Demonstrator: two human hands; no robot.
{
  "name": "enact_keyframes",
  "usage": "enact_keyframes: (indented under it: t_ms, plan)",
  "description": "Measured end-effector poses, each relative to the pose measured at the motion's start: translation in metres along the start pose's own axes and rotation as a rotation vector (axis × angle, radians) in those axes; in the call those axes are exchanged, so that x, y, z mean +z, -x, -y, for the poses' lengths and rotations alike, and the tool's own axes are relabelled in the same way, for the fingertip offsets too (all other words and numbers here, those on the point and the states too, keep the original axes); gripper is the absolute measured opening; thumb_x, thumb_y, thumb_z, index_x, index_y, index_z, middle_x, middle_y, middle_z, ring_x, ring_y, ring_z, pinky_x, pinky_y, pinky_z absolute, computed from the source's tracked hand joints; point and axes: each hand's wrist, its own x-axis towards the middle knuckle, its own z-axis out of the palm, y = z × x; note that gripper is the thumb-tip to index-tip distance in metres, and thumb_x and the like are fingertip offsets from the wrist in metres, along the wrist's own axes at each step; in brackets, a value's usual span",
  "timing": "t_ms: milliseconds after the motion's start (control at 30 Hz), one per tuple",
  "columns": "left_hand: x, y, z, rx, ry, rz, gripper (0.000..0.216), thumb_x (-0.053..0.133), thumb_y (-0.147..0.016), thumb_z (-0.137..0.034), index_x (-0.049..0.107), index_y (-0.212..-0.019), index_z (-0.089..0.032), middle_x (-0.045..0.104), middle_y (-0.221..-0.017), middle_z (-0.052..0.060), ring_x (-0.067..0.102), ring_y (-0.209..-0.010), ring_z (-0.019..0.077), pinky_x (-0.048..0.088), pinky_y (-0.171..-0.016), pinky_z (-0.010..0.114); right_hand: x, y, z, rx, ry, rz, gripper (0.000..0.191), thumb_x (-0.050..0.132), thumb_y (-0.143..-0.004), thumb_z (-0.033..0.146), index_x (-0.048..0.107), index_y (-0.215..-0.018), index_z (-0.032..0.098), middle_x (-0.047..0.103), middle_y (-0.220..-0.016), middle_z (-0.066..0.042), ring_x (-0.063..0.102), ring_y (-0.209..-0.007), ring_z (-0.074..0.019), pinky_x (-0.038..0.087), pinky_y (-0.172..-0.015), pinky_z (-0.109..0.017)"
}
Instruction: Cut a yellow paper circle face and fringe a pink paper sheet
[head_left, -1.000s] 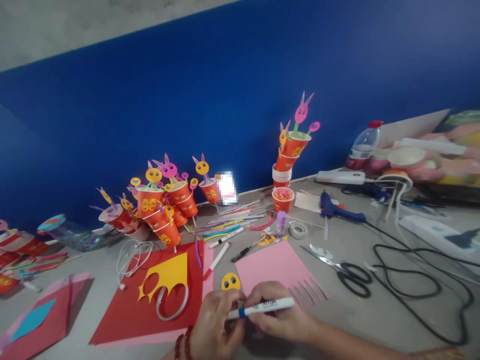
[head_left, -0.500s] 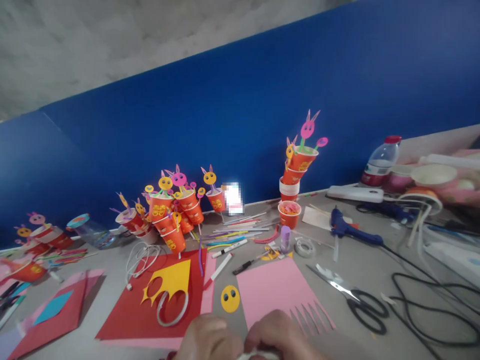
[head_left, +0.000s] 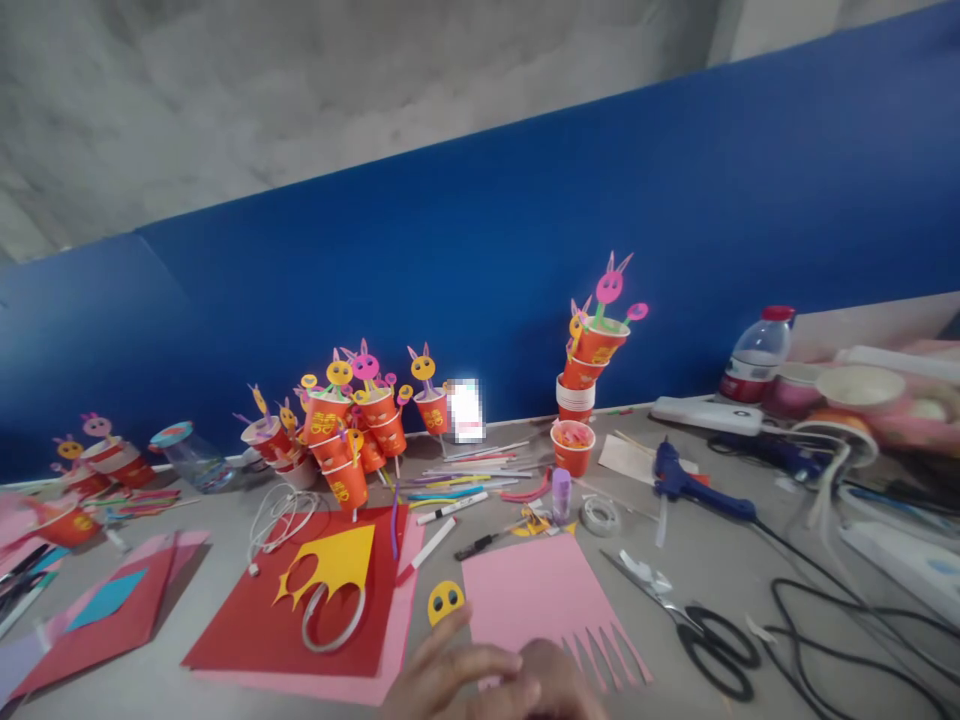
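Note:
Both of my hands sit at the very bottom edge, close together and cut off by the frame. My left hand (head_left: 450, 672) has its fingers stretched out, one pointing toward a yellow paper face (head_left: 445, 602); nothing shows in it. My right hand (head_left: 561, 682) shows only its back, fingers hidden, touching the left hand's fingertips. Both lie over the near edge of a pink paper sheet (head_left: 529, 595) with a cut fringe. No marker shows in either hand.
Red paper (head_left: 247, 640) bears a yellow cut-out (head_left: 334, 560) and a tape ring. Scissors (head_left: 690, 620), black cables (head_left: 840, 620) and a blue glue gun (head_left: 686, 485) lie right. Decorated orange cups (head_left: 345, 425), a cup stack (head_left: 581, 375), pens and a bottle (head_left: 754, 355) line the blue wall.
The camera tilted up, so my hands slid down to the frame's bottom edge. The white marker I held a second ago has dropped out of view. My left fingers have spread.

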Motion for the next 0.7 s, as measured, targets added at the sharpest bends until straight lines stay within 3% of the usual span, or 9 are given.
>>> enact_keyframes:
  t_ms: [67, 167, 267, 333, 400, 500, 700]
  plan:
    - [-0.003, -0.01, 0.004, 0.068, -0.05, 0.017, 0.032, 0.047, -0.101, -0.028, 0.051, -0.133, -0.025, 0.073, -0.107, 0.004, 0.068, -0.103, 0.0151, 0.043, -0.11, 0.039, -0.005, -0.002, 0.005, 0.046, 0.034, -0.113, 0.051, 0.054, -0.087, 0.062, 0.061, -0.058, 0.021, 0.05, -0.052, 0.001, 0.048, -0.05, -0.0139, 0.038, -0.05, -0.025]
    - [-0.003, -0.011, 0.012, 0.061, -0.063, 0.016, 0.033, 0.042, -0.101, -0.026, 0.049, -0.131, -0.015, 0.072, -0.092, 0.007, 0.067, -0.086, 0.0192, 0.044, -0.105, 0.049, -0.009, -0.007, 0.01, 0.159, 0.094, -0.34, 0.042, 0.059, -0.088, 0.051, 0.058, -0.061, 0.018, 0.051, -0.056, 0.002, 0.046, -0.052, -0.0122, 0.037, -0.052, -0.023]
    - [0.004, 0.004, 0.029, -0.005, -0.06, 0.022, 0.022, 0.041, -0.098, -0.016, 0.054, -0.115, -0.015, 0.066, -0.077, 0.003, 0.06, -0.07, 0.0173, 0.045, -0.097, 0.046, -0.011, -0.011, 0.011, 0.189, 0.1, -0.396, 0.026, 0.06, -0.089, 0.044, 0.064, -0.092, 0.018, 0.055, -0.067, 0.002, 0.05, -0.059, -0.0137, 0.039, -0.055, -0.023]
    - [0.008, 0.014, 0.049, -0.084, -0.122, 0.058, 0.021, 0.038, -0.097, -0.014, 0.058, -0.098, -0.019, 0.062, -0.072, 0.0, 0.055, -0.065, 0.0163, 0.042, -0.096, 0.045, -0.013, -0.013, 0.01, 0.181, 0.104, -0.442, 0.032, 0.055, -0.093, 0.041, 0.057, -0.116, 0.019, 0.057, -0.076, 0.001, 0.051, -0.06, -0.014, 0.04, -0.055, -0.023]
    - [0.01, 0.019, 0.073, -0.287, -0.213, 0.124, 0.023, 0.039, -0.098, -0.016, 0.059, -0.088, -0.021, 0.062, -0.073, 0.0, 0.057, -0.072, 0.018, 0.036, -0.102, 0.047, -0.014, -0.014, 0.008, 0.188, 0.116, -0.512, 0.035, 0.051, -0.095, 0.039, 0.05, -0.124, 0.02, 0.058, -0.084, -0.001, 0.05, -0.06, -0.0137, 0.041, -0.055, -0.024]
    - [0.015, 0.021, 0.104, -0.448, -0.254, 0.15, 0.022, 0.04, -0.097, -0.017, 0.062, -0.099, -0.02, 0.067, -0.093, 0.004, 0.06, -0.093, 0.0224, 0.028, -0.108, 0.051, -0.012, -0.016, 0.004, 0.22, 0.135, -0.511, 0.031, 0.049, -0.095, 0.034, 0.05, -0.123, 0.019, 0.06, -0.09, -0.003, 0.051, -0.061, -0.014, 0.041, -0.055, -0.025]
    - [0.044, 0.014, 0.126, -0.514, -0.247, 0.141, 0.017, 0.048, -0.095, -0.024, 0.064, -0.094, -0.02, 0.066, -0.096, 0.005, 0.059, -0.097, 0.0251, 0.026, -0.108, 0.053, -0.007, -0.015, -0.002, 0.22, 0.214, -0.422, 0.025, 0.051, -0.093, 0.031, 0.057, -0.114, 0.02, 0.062, -0.086, -0.003, 0.052, -0.061, -0.0147, 0.042, -0.054, -0.025]
